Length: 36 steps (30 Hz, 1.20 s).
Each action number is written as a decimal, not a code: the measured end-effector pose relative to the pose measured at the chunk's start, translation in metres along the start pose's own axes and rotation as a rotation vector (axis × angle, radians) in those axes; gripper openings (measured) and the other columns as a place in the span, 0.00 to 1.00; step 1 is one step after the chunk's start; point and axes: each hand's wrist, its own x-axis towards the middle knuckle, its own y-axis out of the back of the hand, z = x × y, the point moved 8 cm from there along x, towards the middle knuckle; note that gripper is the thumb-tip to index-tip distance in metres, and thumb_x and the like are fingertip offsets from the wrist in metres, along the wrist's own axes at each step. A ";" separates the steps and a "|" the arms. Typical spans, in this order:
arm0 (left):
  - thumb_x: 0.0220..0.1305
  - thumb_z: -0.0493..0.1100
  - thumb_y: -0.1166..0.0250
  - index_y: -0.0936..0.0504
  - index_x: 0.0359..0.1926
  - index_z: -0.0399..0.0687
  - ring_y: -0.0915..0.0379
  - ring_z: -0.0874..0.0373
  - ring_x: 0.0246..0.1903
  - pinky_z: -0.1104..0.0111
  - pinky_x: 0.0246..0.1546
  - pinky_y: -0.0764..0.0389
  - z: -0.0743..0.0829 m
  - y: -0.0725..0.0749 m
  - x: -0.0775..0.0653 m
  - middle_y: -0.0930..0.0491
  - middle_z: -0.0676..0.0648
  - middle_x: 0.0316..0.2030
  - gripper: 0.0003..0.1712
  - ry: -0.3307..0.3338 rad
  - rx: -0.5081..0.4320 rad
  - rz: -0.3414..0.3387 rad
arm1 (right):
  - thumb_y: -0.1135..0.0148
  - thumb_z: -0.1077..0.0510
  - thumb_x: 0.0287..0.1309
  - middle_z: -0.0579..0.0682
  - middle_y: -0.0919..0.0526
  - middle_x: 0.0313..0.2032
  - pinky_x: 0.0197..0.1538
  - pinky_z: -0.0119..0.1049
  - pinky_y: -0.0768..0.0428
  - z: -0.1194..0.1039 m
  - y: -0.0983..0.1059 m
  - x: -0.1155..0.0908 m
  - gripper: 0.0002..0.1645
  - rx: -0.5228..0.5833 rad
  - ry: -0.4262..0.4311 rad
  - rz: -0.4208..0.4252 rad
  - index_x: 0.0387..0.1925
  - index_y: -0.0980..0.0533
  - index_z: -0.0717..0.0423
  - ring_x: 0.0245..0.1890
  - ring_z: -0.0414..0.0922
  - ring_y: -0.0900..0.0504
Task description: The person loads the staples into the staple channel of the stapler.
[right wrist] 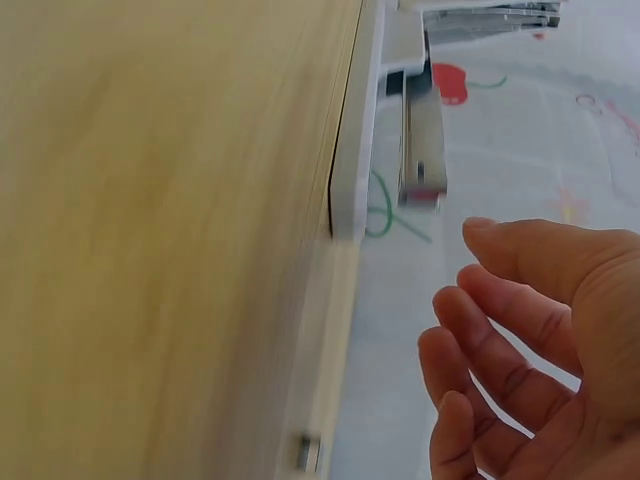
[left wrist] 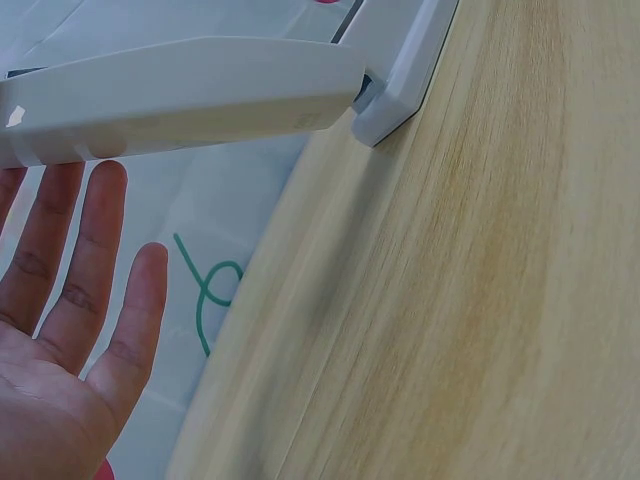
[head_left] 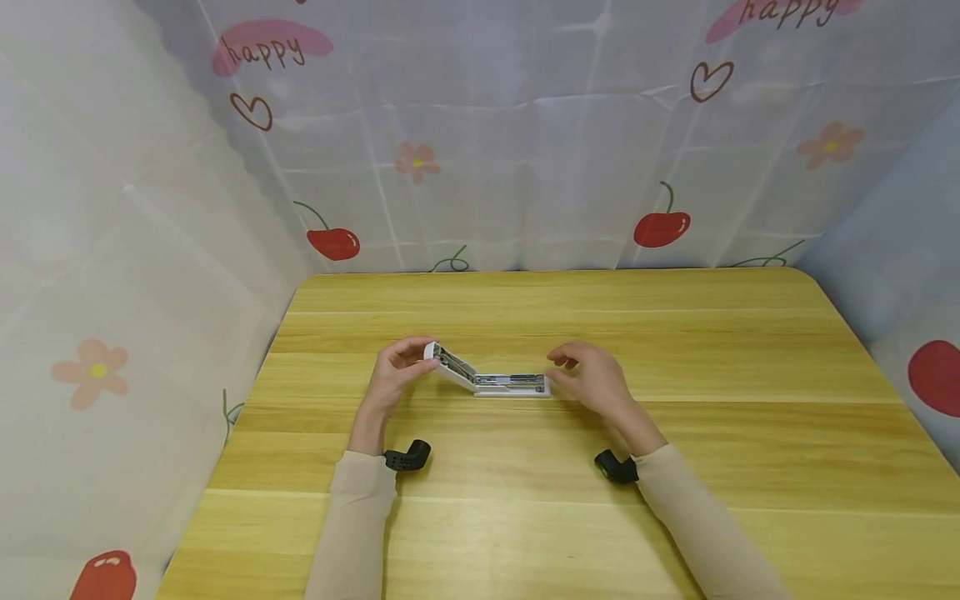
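A white stapler [head_left: 513, 394] lies unfolded wide on the wooden table, its metal inside facing up. My left hand [head_left: 392, 372] grips the far end of its raised arm [left wrist: 190, 100], thumb on the near side and fingers behind; that arm slants up to the left. The base stays flat, pointing right. Just off the base's right end hovers my right hand [head_left: 592, 379], fingers loosely bent with nothing between them. In the right wrist view, the metal magazine [right wrist: 424, 145] shows beside the white base [right wrist: 358, 150], with the right hand's fingertips apart from it.
A small silver piece [right wrist: 310, 453] sits on the table near the right hand in the right wrist view. The wooden table [head_left: 495, 517] ends at a patterned curtain [head_left: 510, 183] behind. Black camera mounts [head_left: 408, 456] stick out from both wrists.
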 end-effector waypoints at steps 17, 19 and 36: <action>0.58 0.28 0.35 0.16 0.45 0.50 0.24 0.64 0.37 0.75 0.39 0.23 -0.002 0.001 -0.001 0.17 0.58 0.40 0.17 0.000 0.008 0.006 | 0.31 0.56 0.57 0.59 0.15 0.37 0.40 0.43 0.24 0.084 0.047 -0.023 0.20 0.025 -0.210 0.139 0.48 0.20 0.64 0.36 0.53 0.18; 0.58 0.28 0.35 0.15 0.45 0.51 0.24 0.64 0.37 0.75 0.39 0.23 -0.002 0.001 -0.001 0.17 0.58 0.40 0.17 -0.004 0.004 0.003 | 0.31 0.54 0.56 0.58 0.15 0.36 0.38 0.41 0.26 0.088 0.047 -0.024 0.20 0.008 -0.221 0.137 0.47 0.20 0.64 0.35 0.52 0.19; 0.58 0.28 0.36 0.16 0.47 0.47 0.24 0.64 0.38 0.75 0.40 0.22 -0.001 0.000 0.000 0.17 0.57 0.41 0.17 0.004 0.007 0.009 | 0.30 0.45 0.54 0.54 0.16 0.36 0.35 0.37 0.29 0.101 0.033 -0.027 0.21 -0.016 -0.342 0.000 0.41 0.20 0.58 0.35 0.50 0.21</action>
